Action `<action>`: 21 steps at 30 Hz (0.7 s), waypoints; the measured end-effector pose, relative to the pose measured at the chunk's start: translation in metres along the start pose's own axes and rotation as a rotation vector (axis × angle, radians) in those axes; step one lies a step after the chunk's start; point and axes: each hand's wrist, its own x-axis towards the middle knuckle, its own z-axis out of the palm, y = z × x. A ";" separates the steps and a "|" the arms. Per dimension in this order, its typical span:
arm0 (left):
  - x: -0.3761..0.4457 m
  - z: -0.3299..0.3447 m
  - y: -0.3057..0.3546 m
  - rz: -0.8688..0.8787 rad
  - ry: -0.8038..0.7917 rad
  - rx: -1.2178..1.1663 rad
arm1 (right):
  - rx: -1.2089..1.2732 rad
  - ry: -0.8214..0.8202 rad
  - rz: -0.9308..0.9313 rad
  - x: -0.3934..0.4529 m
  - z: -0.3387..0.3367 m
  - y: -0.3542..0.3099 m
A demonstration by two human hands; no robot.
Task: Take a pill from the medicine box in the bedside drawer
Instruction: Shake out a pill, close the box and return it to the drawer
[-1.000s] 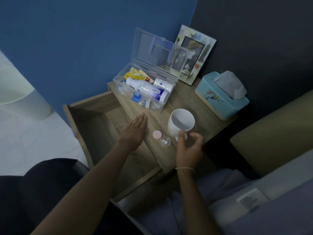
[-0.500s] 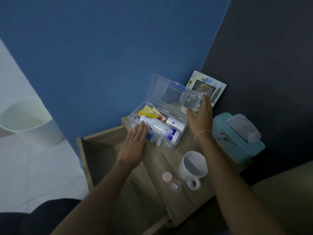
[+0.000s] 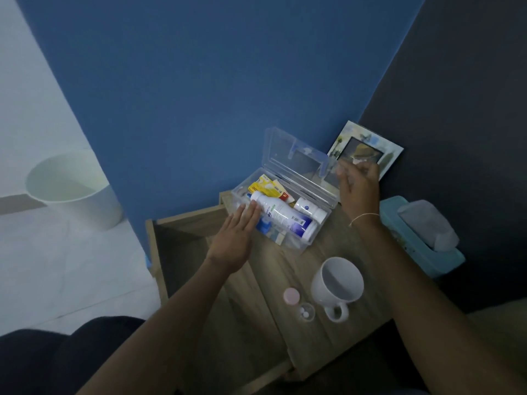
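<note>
The clear plastic medicine box (image 3: pixel 302 244) stands on the bedside table top (image 3: pixel 288 269), its lid (image 3: pixel 286 153) raised. Inside lie a large white bottle (image 3: pixel 282 218), a small white bottle (image 3: pixel 310 210) and a yellow pack (image 3: pixel 266 186). My left hand (image 3: pixel 236 235) rests flat against the box's near left end, fingers straight. My right hand (image 3: pixel 359 189) is at the lid's right end with its blurred fingers curled on the edge. A small clear cup with two white pills (image 3: pixel 305 312) sits beside a pink cap (image 3: pixel 291 295). The wooden drawer (image 3: pixel 182 232) is pulled out below my left arm.
A white mug (image 3: pixel 338 283) stands right of the pill cup. A teal tissue box (image 3: pixel 405 223) sits at the table's right edge, and a photo frame (image 3: pixel 368 149) leans in the corner behind the lid. A white bin (image 3: pixel 74 189) stands on the floor at the left.
My right hand left the mug and rose to the lid's right end, where its fingers have curled. My left hand slid forward to the box's side. The view tilted upward.
</note>
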 end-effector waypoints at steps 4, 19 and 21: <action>-0.004 -0.002 0.001 -0.045 0.004 0.007 | 0.008 -0.126 -0.058 -0.018 -0.001 -0.004; -0.006 -0.022 0.003 -0.041 0.082 0.043 | -0.108 -0.542 -0.191 -0.068 0.035 -0.013; -0.002 -0.021 0.005 -0.035 0.071 0.046 | -0.139 -0.569 -0.200 -0.067 0.035 -0.013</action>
